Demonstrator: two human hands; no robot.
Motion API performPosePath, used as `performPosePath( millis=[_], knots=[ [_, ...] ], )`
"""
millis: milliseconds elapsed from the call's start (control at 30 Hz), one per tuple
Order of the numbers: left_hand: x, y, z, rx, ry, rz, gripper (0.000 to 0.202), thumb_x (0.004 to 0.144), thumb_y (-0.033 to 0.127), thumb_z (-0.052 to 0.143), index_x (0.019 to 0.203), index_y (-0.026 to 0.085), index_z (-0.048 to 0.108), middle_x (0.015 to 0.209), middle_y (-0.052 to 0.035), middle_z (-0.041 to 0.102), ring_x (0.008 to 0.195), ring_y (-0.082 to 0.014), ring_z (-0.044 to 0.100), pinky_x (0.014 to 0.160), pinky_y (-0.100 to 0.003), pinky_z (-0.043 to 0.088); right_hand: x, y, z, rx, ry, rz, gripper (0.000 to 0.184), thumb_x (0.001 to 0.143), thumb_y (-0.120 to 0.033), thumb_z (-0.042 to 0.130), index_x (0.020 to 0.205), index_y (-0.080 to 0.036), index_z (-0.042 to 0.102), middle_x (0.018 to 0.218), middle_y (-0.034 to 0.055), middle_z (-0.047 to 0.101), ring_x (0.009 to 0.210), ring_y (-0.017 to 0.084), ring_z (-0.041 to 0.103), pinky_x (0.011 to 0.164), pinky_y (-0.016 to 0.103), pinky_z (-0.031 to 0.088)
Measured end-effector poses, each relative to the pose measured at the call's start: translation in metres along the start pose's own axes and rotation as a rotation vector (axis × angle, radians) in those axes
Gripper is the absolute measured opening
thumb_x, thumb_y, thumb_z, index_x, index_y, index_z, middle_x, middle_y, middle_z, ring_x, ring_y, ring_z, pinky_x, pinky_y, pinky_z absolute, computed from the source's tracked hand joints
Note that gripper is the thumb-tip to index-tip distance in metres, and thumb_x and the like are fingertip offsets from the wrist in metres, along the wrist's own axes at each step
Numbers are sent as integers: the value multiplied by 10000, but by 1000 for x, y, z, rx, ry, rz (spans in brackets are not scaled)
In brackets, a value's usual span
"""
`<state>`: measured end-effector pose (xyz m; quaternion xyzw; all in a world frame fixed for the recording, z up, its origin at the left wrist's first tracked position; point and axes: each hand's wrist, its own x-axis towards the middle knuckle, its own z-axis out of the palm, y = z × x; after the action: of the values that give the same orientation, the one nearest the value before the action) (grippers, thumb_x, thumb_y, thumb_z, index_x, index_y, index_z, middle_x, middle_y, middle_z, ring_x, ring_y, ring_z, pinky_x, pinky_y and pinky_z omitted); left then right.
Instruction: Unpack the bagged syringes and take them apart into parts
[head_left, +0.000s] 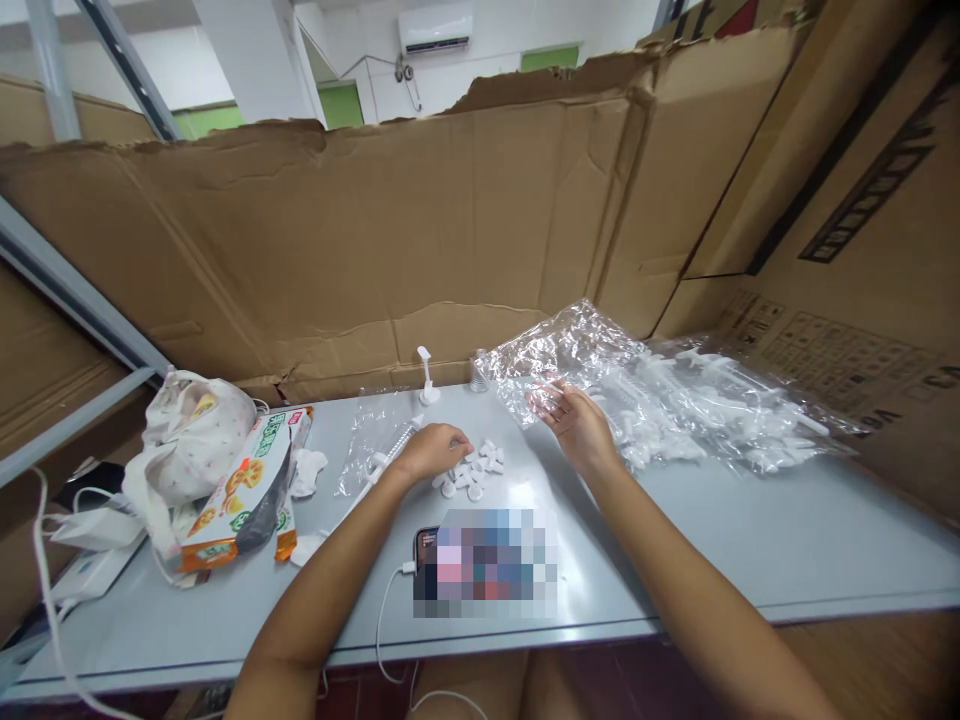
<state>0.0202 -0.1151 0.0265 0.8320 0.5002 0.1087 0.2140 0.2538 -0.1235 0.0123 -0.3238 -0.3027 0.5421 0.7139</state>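
My left hand (433, 452) is over the table with its fingers curled together, at the edge of a pile of small white plastic pieces (486, 460). What its fingertips hold, if anything, is hidden. Palm up, my right hand (581, 425) has its fingers stretched out against the open end of a clear plastic bag (577, 345); film covers part of the fingertips. Further right, white plastic parts (664, 400) fill the bags. A white stand-like piece (427, 392) is upright behind my left hand, and a coiled spring-like piece (478, 370) stands near it.
A pixelated phone (425, 560) on a white cable lies at the table's front. To the left are an orange-and-white snack package (251, 480), a white cloth bag (196, 430) and white chargers (97, 530). Cardboard walls (420, 230) enclose the back and right.
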Motion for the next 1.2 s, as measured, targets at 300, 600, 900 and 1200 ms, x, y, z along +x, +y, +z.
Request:
performPosePath(
  millis=[300,600,900,1200],
  knots=[
    [-1,20,6,102,-98,125,509,806,543,537,1252,300,571,1318,-65,550,1180,-301,493,1000,-427,364,-2,0,2,-72,-48,43,127,750,-325,626,852,-249,624,823,35,715,821,229,710,820,424,567],
    [-20,35,21,269,-86,150,425,870,471,480,1247,296,568,1299,-93,542,1207,-305,472,989,-451,368,-10,0,8,-141,-106,107,274,764,-326,623,1025,-243,630,870,44,734,804,219,706,817,406,561],
    [-37,37,22,182,-56,111,453,875,436,488,1297,273,522,1370,-95,483,1242,-302,444,1019,-439,365,-9,19,6,-88,-56,259,225,800,-207,548,1001,-228,644,861,36,737,751,174,700,637,273,555],
    [-39,21,22,-162,58,89,377,852,360,529,1196,216,583,1173,-82,613,1039,-233,581,930,-372,436,-27,60,16,25,-122,441,221,861,-204,469,950,-169,669,807,65,734,723,152,690,697,268,539]
  ],
)
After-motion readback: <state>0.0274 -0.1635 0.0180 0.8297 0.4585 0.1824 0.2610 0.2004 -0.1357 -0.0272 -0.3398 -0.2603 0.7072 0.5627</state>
